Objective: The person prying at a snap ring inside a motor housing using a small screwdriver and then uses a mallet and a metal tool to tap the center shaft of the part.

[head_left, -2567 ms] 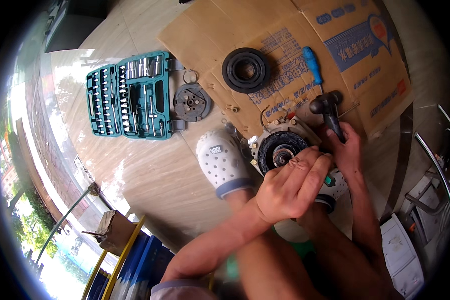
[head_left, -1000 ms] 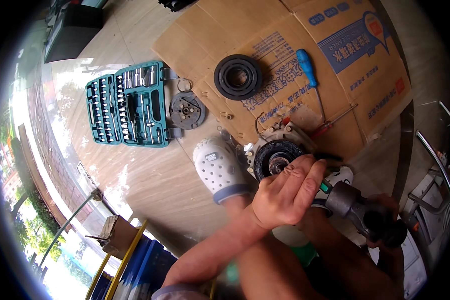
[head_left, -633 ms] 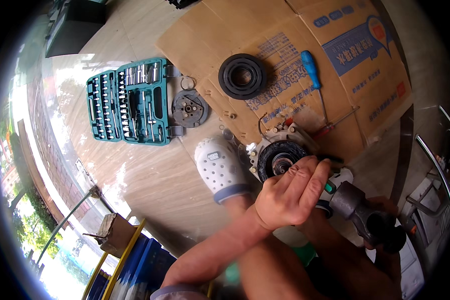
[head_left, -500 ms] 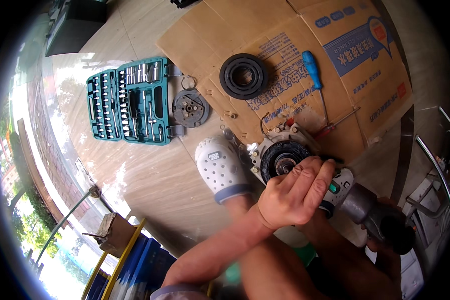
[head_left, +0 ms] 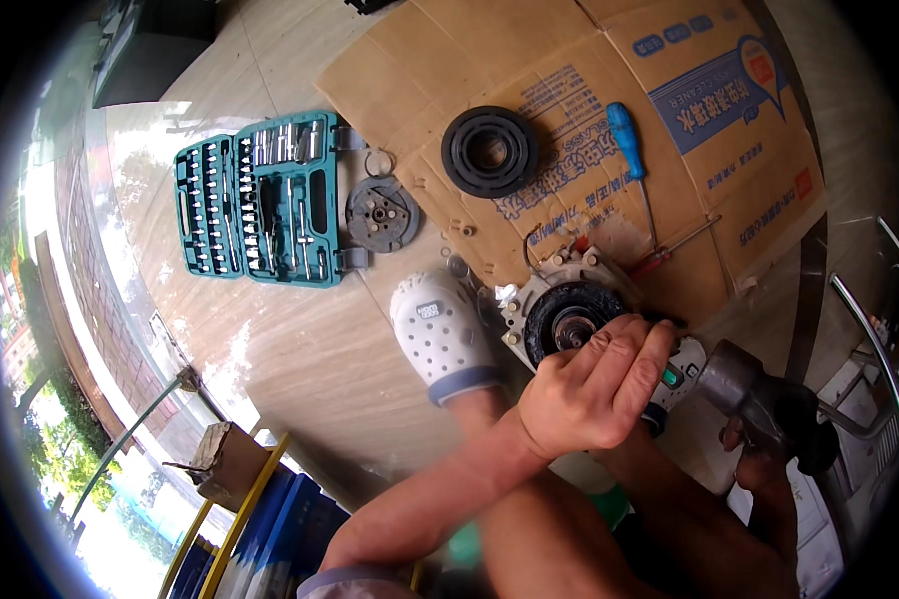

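Note:
My left hand (head_left: 591, 384) is closed round a green-handled tool (head_left: 669, 375) over the right side of a metal housing (head_left: 586, 270); much of that tool is hidden under my fingers. The housing has bolts round it and a black ring (head_left: 547, 314) with a worn centre shaft, and it rests at the cardboard's lower edge between my feet. Out to the right, my right hand (head_left: 757, 464) grips a dark, heavy-headed hammer (head_left: 774, 409), held close to the camera. A white perforated clog (head_left: 438, 329) is left of the housing.
An open socket set (head_left: 325, 200) lies at left beside a metal disc (head_left: 383, 225). The cardboard (head_left: 729, 180) holds a black pulley (head_left: 454, 150), blue screwdriver (head_left: 624, 135), red-handled tool (head_left: 649, 260) and small fittings. Blue crates on a yellow rack (head_left: 285, 499) stand lower left, chrome tubing (head_left: 864, 314) at right.
The hammer has swung down from above the housing to the lower right, lately shifting a little further right with my right hand. My left hand still grips the green-handled tool, slightly shifted.

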Demonstrator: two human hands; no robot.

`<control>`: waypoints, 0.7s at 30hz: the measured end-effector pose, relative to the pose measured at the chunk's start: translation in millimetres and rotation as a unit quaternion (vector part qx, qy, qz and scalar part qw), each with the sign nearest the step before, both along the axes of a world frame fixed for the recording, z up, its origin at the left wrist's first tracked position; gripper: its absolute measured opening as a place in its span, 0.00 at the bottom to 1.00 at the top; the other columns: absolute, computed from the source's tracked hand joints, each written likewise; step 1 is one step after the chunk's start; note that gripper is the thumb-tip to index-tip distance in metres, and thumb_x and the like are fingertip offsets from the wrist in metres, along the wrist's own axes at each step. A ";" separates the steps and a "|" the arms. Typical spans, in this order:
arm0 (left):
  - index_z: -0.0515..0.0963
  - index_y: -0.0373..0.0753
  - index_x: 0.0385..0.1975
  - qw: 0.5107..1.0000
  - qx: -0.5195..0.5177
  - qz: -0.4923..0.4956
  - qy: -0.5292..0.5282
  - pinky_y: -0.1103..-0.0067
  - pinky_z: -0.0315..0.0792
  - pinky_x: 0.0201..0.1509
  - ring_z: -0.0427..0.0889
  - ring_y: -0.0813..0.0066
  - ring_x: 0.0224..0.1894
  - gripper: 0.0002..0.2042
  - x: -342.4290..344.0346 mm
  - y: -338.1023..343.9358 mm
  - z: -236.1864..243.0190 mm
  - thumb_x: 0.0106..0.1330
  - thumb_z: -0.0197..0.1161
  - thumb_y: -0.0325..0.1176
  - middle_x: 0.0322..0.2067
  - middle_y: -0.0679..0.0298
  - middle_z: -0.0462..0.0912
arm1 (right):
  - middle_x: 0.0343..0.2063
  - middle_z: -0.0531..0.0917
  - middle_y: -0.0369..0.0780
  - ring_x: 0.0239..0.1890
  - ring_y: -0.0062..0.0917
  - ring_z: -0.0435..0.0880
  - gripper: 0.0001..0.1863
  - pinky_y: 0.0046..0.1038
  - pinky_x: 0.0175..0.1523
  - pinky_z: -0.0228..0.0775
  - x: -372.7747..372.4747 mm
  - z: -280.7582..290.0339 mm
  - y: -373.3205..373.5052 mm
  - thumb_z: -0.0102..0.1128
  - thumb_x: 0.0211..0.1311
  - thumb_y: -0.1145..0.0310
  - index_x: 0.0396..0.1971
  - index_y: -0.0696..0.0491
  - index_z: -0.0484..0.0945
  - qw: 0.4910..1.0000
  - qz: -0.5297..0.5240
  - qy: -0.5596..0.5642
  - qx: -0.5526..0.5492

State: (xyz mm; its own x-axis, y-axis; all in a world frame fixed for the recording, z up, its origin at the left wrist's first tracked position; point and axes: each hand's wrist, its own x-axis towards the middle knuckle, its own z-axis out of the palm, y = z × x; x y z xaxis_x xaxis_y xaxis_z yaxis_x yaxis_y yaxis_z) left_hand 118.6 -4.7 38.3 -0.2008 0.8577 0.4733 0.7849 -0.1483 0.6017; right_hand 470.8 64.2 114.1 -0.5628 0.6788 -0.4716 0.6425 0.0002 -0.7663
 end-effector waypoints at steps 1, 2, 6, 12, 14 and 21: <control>0.84 0.28 0.53 1.000 -0.005 -0.004 -0.009 0.81 0.83 0.33 0.91 0.71 0.39 0.21 -0.8 0.2 -0.1 0.57 0.68 0.22 0.38 0.58 0.88 | 0.23 0.79 0.34 0.26 0.22 0.80 0.31 0.27 0.37 0.72 1.0 1.5 0.7 0.61 0.70 0.33 0.42 0.52 0.80 1.000 0.002 -0.007 0.005; 0.84 0.27 0.53 1.000 -0.009 -0.007 -0.017 0.79 0.83 0.32 0.91 0.69 0.38 0.21 -2.9 0.8 1.0 0.57 0.68 0.21 0.39 0.55 0.88 | 0.23 0.79 0.34 0.26 0.22 0.80 0.31 0.27 0.37 0.72 1.7 1.7 0.9 0.61 0.70 0.34 0.42 0.52 0.80 1.000 0.004 -0.010 0.008; 0.84 0.25 0.54 1.000 -0.011 -0.014 -0.022 0.78 0.84 0.30 0.91 0.68 0.36 0.20 -2.8 1.8 3.0 0.59 0.66 0.20 0.39 0.53 0.89 | 0.23 0.79 0.34 0.26 0.22 0.79 0.31 0.27 0.37 0.72 6.2 5.5 -0.9 0.61 0.70 0.34 0.42 0.52 0.79 1.000 0.001 -0.019 0.012; 0.84 0.26 0.54 0.999 -0.022 -0.027 -0.042 0.78 0.84 0.30 0.91 0.68 0.36 0.21 -5.1 0.5 4.5 0.59 0.67 0.21 0.39 0.54 0.89 | 0.23 0.79 0.34 0.25 0.22 0.79 0.31 0.27 0.36 0.72 7.0 7.7 -2.3 0.61 0.71 0.34 0.42 0.52 0.79 1.000 -0.002 -0.020 0.012; 0.84 0.26 0.54 0.999 -0.016 -0.021 -0.033 0.78 0.84 0.30 0.91 0.68 0.36 0.21 -4.0 0.4 1.7 0.58 0.67 0.20 0.40 0.55 0.89 | 0.23 0.78 0.34 0.25 0.22 0.79 0.31 0.27 0.36 0.71 8.7 9.1 -1.8 0.60 0.71 0.34 0.42 0.53 0.79 1.000 -0.002 -0.023 0.014; 0.84 0.26 0.54 0.999 -0.036 -0.016 -0.033 0.78 0.84 0.30 0.91 0.68 0.37 0.22 -7.0 -2.5 2.7 0.57 0.67 0.21 0.41 0.55 0.89 | 0.22 0.78 0.34 0.25 0.22 0.78 0.31 0.27 0.35 0.71 12.7 11.0 -4.8 0.60 0.72 0.35 0.43 0.53 0.79 0.999 -0.008 -0.027 0.014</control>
State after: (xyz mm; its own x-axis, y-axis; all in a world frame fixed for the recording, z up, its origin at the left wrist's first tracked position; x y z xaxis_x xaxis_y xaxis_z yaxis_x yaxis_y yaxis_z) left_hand 111.6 -7.2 41.0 -0.2012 0.8955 0.3970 0.7386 -0.1275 0.6619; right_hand 483.4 59.4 125.1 -0.5258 0.7010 -0.4819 0.6834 0.0108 -0.7300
